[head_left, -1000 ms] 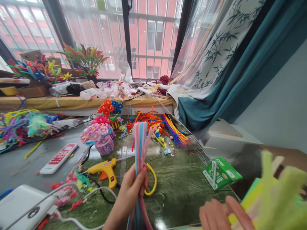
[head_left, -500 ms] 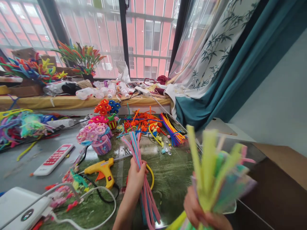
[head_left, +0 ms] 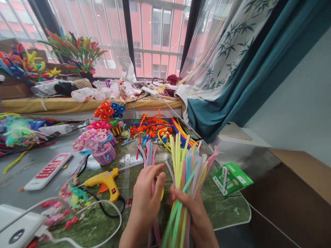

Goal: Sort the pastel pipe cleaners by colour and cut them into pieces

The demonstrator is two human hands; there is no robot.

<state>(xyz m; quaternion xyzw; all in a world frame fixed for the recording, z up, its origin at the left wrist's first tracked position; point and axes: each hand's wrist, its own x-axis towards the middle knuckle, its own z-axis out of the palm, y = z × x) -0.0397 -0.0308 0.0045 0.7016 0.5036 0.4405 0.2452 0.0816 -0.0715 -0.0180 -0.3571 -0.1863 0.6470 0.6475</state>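
My right hand (head_left: 190, 205) is wrapped round a thick bundle of pastel pipe cleaners (head_left: 184, 172) in yellow, green, blue, pink and lilac, held upright near the table's front. Just left of it is my left hand (head_left: 148, 191), fingers stretched and thumb apart, with nothing visibly gripped. Behind and under that hand runs a thinner bundle of pink and blue pipe cleaners (head_left: 148, 155), its middle hidden by the hand. Close by on the left lies a yellow glue gun (head_left: 106, 181), its nozzle pointing left.
Pipe-cleaner flowers in a purple pot (head_left: 104, 155) stand behind the glue gun. Orange pieces (head_left: 152, 125) and a multicoloured bundle (head_left: 181, 131) lie farther back. A green box (head_left: 232, 179) is at the right edge. A white cable (head_left: 120, 213) loops from a power bank (head_left: 19, 227); a remote (head_left: 49, 172) lies left.
My right hand has brought the pastel bundle leftward, beside my left hand, uncovering the green box. My left hand has loosened from the pink and blue bundle. The view has shifted slightly right.
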